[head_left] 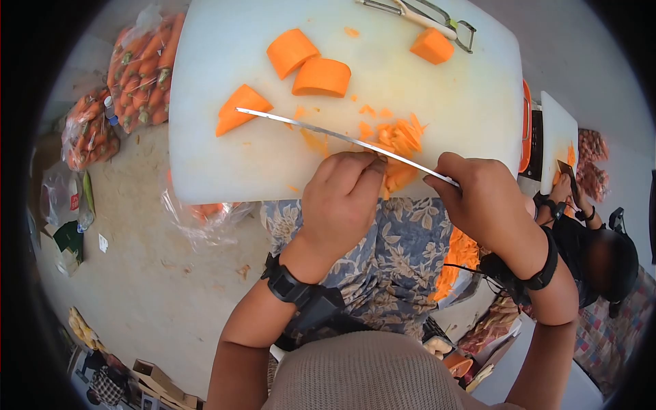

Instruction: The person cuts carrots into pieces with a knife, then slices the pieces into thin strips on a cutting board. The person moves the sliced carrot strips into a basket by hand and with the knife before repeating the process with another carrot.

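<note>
Here, a large white plastic cutting board (465, 102) lies across the person's lap, over blue floral cloth (396, 253). At the board's near edge the left hand (342, 198) is curled knuckles-up, its fingertips pressing down on a half-cut orange carrot piece (396, 179). The right hand (485, 198), just off the board's near right corner, is closed around the handle of a long thin steel knife (321, 131). The blade runs slantwise over the board's middle and passes right against the left fingertips. Just beyond that hand, on the board, sits a heap of thin orange carrot strips (400, 140).

Three thick orange carrot chunks (322, 76) rest on the board's far left part, and a fourth chunk (432, 46) lies toward its far right, beside a metal peeler (424, 15) at the far edge. Left of the board, clear plastic bags of whole carrots (143, 68) lie on the floor. Right of the board, another person's hand (564, 188) works at a smaller white board (557, 130).
</note>
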`<state>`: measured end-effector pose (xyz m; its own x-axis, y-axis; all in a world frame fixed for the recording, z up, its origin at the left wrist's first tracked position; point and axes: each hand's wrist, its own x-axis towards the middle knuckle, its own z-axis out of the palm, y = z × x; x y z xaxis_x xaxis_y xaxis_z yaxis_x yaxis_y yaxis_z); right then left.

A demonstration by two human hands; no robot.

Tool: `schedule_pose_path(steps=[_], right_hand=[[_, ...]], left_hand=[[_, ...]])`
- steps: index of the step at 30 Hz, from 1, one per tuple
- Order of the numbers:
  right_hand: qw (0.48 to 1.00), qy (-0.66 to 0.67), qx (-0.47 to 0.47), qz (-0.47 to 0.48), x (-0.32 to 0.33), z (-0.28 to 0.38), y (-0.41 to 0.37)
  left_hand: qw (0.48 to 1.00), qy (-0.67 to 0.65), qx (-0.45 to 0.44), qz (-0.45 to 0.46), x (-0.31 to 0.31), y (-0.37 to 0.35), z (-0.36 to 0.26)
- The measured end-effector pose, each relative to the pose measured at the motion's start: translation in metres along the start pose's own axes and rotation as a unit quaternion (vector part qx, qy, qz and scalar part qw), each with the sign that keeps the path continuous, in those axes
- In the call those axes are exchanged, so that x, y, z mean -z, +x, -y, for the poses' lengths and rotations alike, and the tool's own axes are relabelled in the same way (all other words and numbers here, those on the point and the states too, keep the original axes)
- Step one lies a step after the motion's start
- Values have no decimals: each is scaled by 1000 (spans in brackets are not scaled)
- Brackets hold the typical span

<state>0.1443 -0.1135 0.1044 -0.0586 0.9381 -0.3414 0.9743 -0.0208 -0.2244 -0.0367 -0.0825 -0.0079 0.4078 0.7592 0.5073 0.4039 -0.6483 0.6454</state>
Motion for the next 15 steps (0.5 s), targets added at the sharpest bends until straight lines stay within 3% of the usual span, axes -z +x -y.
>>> schedule_pose_path(steps=[4,6,15], right_hand=[[1000,15,-13,-8,-2,-2,1],[993,92,-6,-74,-17,-7,-4],[989,119,-33,-80,-17,-2,8]], left_hand=[[1000,-21,5,-13,-1,0,-2],[1000,-13,27,-8,-1,0,-2],[999,-41,27,2,13,-2,-11]])
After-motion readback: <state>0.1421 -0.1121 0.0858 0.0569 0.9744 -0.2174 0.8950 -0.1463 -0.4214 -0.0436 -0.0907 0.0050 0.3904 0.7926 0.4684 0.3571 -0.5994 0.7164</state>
